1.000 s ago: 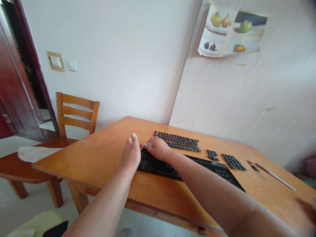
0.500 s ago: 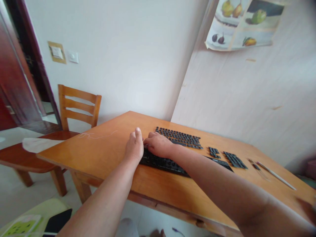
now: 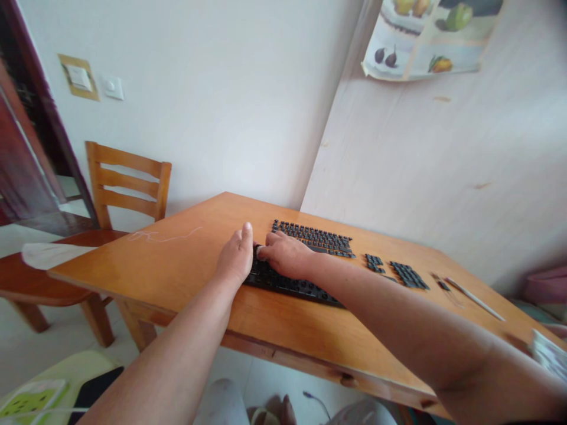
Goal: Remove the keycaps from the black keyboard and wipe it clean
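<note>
The black keyboard base, its keycaps off, lies near the table's front edge. My left hand is closed around its left end, thumb pointing up. Over the upper left part of the base, my right hand has its fingers pinched on a small white wad; whether it is tissue or cloth I cannot tell. Part of the base is hidden under my right hand and forearm. Behind it, loose black keycaps are laid out in rows, with a small keycap group and a number-pad block to the right.
A white stick-like tool and a small dark item with thin wires lie at the table's right. White thread rests on the left of the tabletop. A wooden chair stands left; a green power strip is at lower left.
The view has shifted slightly, so the scene sits a little further left and up. The white wad under my right fingers shows more clearly now. Both hands stay at the keyboard's left end.
</note>
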A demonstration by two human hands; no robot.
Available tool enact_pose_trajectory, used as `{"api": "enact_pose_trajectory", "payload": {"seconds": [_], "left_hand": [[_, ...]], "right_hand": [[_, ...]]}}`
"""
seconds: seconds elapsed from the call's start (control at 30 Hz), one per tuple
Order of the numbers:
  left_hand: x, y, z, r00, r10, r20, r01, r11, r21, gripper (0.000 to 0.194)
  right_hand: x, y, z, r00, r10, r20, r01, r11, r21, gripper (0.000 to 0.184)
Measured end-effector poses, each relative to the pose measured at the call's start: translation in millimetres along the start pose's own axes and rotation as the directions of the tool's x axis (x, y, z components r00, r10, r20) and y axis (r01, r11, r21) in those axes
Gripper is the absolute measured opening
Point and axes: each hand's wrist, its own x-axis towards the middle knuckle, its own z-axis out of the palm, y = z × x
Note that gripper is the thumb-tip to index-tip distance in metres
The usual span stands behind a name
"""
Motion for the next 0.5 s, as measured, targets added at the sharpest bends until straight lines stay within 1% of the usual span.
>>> {"api": "enact_pose_trajectory", "payload": {"seconds": [0.1,0.2,0.33,0.5], "left_hand": [[0,0,-0.5,1.000,0.012,0.004,-0.012,0.999,0.032,0.078],[0,1,-0.7,1.000,0.022,0.009,-0.022,0.999,0.045,0.079],[1,-2,0.2,1.000,0.017,0.007,-0.017,1.000,0.016,0.077],[0,-3,0.9,1.000,0.005,0.015,-0.005,1.000,-0.016,0.075]], "right_hand": [[-5,1,0,0.999,0.050,0.015,-0.050,0.999,0.008,0.031],[-12,3,0,0.998,0.065,0.010,-0.066,0.997,0.035,0.030],[-25,10,1,0.998,0.066,-0.001,-0.066,0.996,0.053,0.030],[-43,18,0,0.996,0.089,0.031,-0.091,0.993,0.075,0.028]]}}
